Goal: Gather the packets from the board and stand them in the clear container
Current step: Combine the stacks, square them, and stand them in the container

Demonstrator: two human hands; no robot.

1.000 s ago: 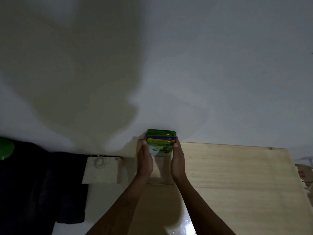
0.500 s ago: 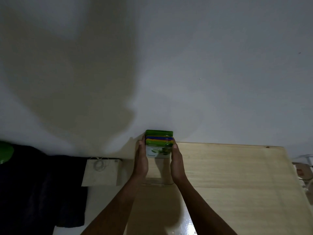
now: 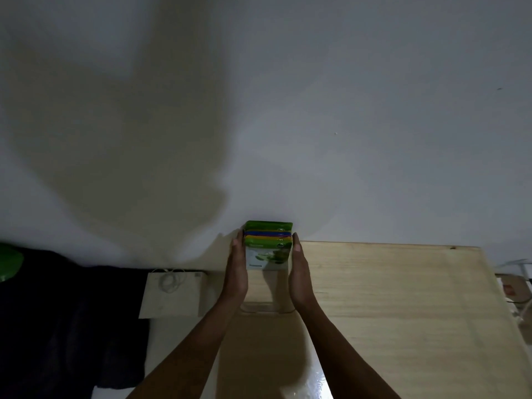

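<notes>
Several packets with green, blue and orange tops stand upright in the clear container, whose near rim shows faintly. The container sits at the far left corner of the wooden board, against the wall. My left hand lies flat against its left side and my right hand flat against its right side, fingertips level with the packet tops. Both hands clasp the container between them. The front packet shows a white face with a green picture.
A white wall rises right behind the board. Left of the board lie a pale box with a coiled white cable, dark cloth and a green object. Small items sit past the board's right edge.
Hardly anything differs: both hands stay pressed on the container's sides, and the whole view has drifted slightly to the left.
</notes>
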